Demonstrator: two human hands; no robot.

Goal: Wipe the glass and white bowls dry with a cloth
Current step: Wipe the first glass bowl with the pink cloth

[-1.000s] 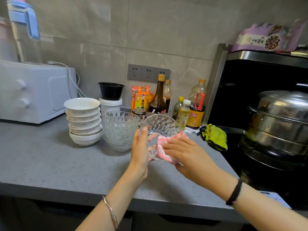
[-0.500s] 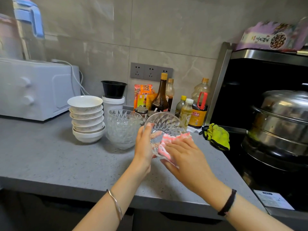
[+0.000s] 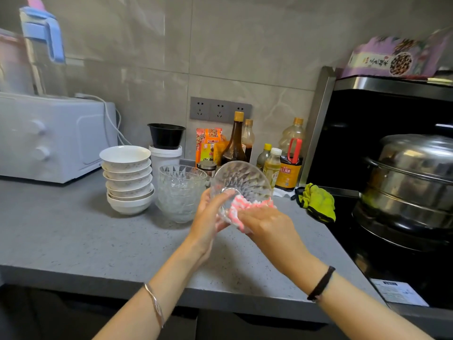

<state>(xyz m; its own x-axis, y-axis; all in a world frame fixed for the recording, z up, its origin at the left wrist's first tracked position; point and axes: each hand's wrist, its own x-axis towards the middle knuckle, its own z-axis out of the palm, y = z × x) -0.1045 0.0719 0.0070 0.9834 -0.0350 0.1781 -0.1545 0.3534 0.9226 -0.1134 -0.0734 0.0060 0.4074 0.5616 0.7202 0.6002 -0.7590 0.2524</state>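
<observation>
Slid lower since a moment ago: left hand [image 3: 210, 212], now cupping bowl [image 3: 241, 182] from 8 o'clock.
White stack [image 3: 127, 177] at 9 o'clock, glass stack [image 3: 180, 192] just beside, waiting on counter [image 3: 73, 241]; bowl held tipped, probably for reach; cloth [image 3: 245, 207] at 5 o'clock, gripped by right hand [image 3: 267, 222].

Two bowl stacks [image 3: 127, 182], five bottles [image 3: 234, 143], two hands [image 3: 267, 222]

Change over the last second: held glass bowl [image 3: 241, 180] turned during wiping.
The left hand [image 3: 208, 217], earlier flat against the bowl's side, now curls its fingers under the base. The cloth [image 3: 245, 207], held by the right hand [image 3: 267, 224], has shifted along the lower rim.
</observation>
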